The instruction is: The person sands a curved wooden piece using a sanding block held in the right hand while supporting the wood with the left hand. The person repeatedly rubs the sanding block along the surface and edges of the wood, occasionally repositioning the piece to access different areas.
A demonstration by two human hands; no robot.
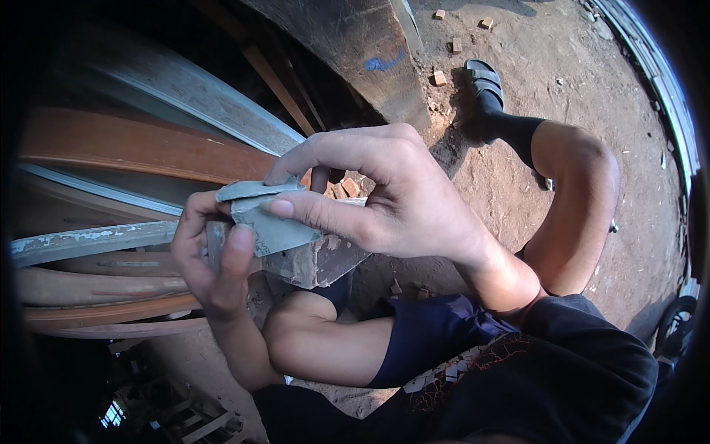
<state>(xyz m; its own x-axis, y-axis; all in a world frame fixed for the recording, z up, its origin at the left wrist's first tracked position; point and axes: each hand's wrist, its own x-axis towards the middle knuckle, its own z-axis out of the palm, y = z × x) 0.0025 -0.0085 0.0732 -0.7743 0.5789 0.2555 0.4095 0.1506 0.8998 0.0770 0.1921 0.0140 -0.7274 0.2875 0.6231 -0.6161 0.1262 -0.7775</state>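
Note:
Both my hands grip a folded, worn sheet of grey-green sandpaper [283,227], its printed backing turned up towards me. The thumb and fingers of my right hand [388,188] pinch its upper right part. My left hand [222,255] has its thumb and index finger at the sheet's left edge. A small greyish block [216,241] shows between the left thumb and fingers; what it is made of I cannot tell. Just below the sheet lies the end of a wooden beam [338,255] with chipped, peeling paint.
Long wooden boards and painted frame pieces [150,144] fan out at the left. A thick weathered plank [355,55] with a blue mark stands at the top. Small wood blocks [440,77] lie on the dirt ground [588,111] near my sandalled foot [484,83].

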